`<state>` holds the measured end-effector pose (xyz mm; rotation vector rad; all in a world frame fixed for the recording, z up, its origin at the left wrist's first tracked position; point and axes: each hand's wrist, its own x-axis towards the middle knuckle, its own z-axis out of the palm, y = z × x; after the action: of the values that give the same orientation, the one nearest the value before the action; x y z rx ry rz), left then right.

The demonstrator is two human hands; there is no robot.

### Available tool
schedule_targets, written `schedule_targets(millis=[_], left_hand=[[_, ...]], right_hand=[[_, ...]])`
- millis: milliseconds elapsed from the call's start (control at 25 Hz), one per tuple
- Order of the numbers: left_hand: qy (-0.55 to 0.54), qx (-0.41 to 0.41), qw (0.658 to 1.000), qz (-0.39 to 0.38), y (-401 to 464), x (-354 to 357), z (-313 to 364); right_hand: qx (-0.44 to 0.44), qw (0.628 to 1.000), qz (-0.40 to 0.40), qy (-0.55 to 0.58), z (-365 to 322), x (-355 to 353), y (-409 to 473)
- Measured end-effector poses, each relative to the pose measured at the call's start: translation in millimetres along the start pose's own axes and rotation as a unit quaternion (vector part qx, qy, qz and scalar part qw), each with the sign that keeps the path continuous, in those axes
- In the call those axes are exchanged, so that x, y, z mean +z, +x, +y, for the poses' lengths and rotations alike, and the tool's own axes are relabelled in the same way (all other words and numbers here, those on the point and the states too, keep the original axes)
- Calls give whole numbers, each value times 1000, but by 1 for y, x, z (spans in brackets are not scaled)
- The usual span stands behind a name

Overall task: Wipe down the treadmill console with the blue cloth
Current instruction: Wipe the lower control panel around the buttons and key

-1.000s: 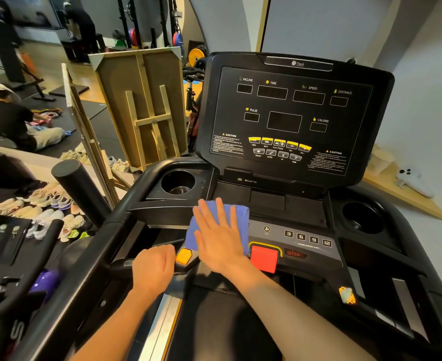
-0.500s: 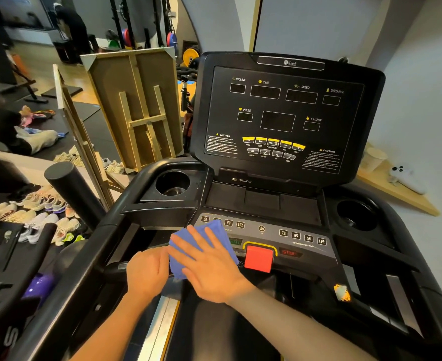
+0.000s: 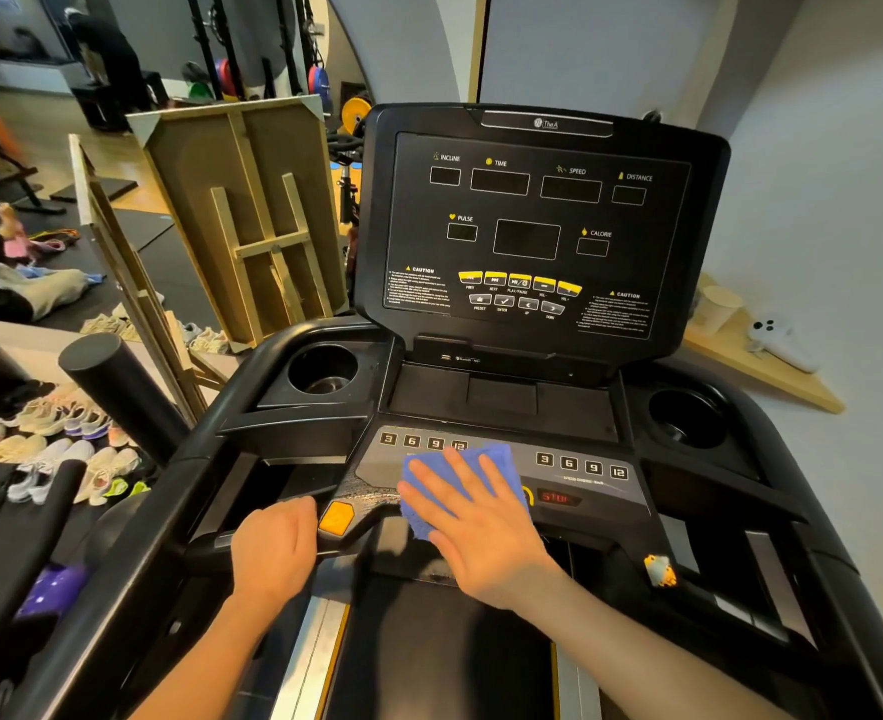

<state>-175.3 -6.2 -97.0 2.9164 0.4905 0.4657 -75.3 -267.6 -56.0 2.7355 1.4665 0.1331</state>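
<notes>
**Flat-hand wiping on the lower control strip of a treadmill console**

The right hand (image 3: 473,527) lies palm down with fingers spread, pressing the blue cloth (image 3: 460,483) flat against the grey lower control strip (image 3: 584,478) of the treadmill console (image 3: 532,226); it grips nothing, the cloth being pinned beneath palm and fingers. The cloth sits at the centre of the strip, between the two rows of number keys marked 3, 6, 9, 12, and partly covers the left row's last key. The left hand (image 3: 275,550) is clenched around the black front handlebar (image 3: 205,550), just beside an orange button (image 3: 336,518). A red "STOP" readout (image 3: 556,497) shows right of the cloth. Round cup holders (image 3: 322,368) flank the console. Wooden frames (image 3: 241,220) and rows of shoes (image 3: 49,449) occupy the floor at left.
</notes>
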Motion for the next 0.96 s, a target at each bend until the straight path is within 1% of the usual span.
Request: schedule_targets(millis=[160,280,560,760,880,960], left_hand=[[-10,-16,1000,-20,0,0,1],[-2,-30,999,-40,1,0,2],[-7,-64,996,-54,1,3,3],[-10,-65,996,-57,1,6,0],[-2,-69,995,-69,1,5,0],[-1,-66,995,-69,1,5,1]], right_hand=[[36,999,1,3,21,0,-26],[62,998,1,-16,36,0,-46],[118,991,58,-26,67,-2,-101],[191,981,8,-41,85,0,-130],[262,965,4,-16,92,1,-137],[289,957,9,-1,96,2,-133]])
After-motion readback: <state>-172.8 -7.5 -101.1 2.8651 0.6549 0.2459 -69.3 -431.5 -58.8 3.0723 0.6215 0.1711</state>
